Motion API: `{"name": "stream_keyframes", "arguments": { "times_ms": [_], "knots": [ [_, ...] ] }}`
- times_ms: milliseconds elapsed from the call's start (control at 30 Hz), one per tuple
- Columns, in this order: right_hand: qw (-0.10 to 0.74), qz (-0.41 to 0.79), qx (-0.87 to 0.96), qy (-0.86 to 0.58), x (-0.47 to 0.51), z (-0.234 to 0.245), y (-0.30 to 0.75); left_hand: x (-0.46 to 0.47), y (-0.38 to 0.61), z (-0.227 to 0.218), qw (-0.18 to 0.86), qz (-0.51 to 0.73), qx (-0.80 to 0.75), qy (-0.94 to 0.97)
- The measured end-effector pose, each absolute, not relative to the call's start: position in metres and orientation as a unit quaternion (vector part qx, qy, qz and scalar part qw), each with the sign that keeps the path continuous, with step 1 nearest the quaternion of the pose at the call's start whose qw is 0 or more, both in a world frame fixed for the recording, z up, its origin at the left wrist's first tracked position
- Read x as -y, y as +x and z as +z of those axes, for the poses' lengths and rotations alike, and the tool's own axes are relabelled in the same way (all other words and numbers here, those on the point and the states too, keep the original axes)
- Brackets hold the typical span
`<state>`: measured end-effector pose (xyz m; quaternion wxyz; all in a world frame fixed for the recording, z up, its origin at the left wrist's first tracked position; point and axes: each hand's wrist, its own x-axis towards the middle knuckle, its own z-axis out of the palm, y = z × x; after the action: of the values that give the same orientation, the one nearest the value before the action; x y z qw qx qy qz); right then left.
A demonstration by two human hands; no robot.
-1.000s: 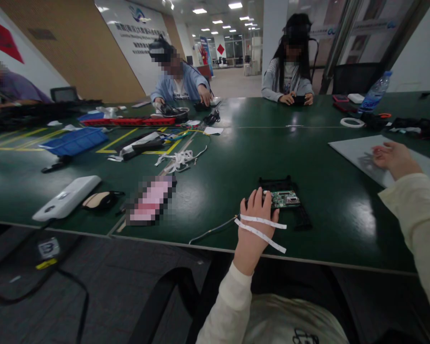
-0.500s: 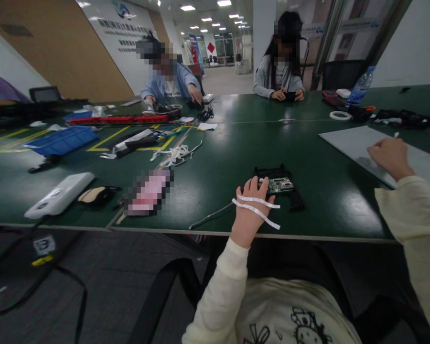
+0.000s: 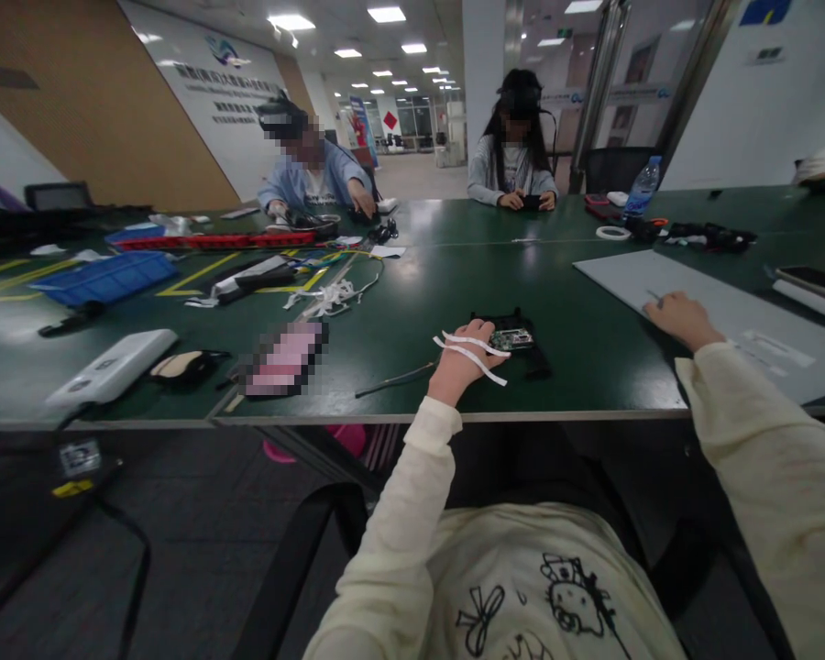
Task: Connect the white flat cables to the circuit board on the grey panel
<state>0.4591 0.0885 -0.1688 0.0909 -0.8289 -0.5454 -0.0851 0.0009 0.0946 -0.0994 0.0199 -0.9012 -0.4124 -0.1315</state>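
My left hand [image 3: 459, 365] rests on the left part of a green circuit board [image 3: 515, 339], its fingers bent over the edge. The board sits in a black plastic frame [image 3: 539, 363] on the table. Two white strips [image 3: 485, 361] lie across the back of this hand, and a thin dark cable [image 3: 391, 379] runs out to its left. To the right, my right hand [image 3: 684, 319] is closed over a light grey board [image 3: 615, 271]. From its fingers pokes a thin grey tool [image 3: 654, 296], too small to identify surely.
A phone [image 3: 285, 360], a computer mouse [image 3: 187, 366] and a white power strip [image 3: 114, 367] lie left. Behind them are tangled white strips [image 3: 330, 296] and a blue basket [image 3: 106, 278]. A water bottle [image 3: 641, 188] and tape roll [image 3: 612, 234] stand right. Two people sit opposite.
My view has shifted rightward and up. My right hand has turned over the grey board, and a thin tool tip now shows. The left hand stays on the circuit board.
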Motion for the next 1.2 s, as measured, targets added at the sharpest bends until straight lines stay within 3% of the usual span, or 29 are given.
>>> {"name": "stream_keyframes", "arguments": {
  "times_ms": [500, 967, 1200],
  "knots": [
    [0.065, -0.091, 0.647, -0.754, -0.085, -0.163, 0.385, -0.111, -0.021, -0.084, 0.038, -0.088, 0.337, -0.937],
    [0.189, -0.023, 0.82, -0.54, -0.048, -0.15, 0.281, -0.131, -0.077, -0.038, 0.018, -0.213, 0.308, -0.927],
    [0.183, 0.053, 0.852, -0.488, -0.033, -0.131, 0.273, -0.135, -0.081, -0.032, 0.011, -0.206, 0.322, -0.924]
  ]
}}
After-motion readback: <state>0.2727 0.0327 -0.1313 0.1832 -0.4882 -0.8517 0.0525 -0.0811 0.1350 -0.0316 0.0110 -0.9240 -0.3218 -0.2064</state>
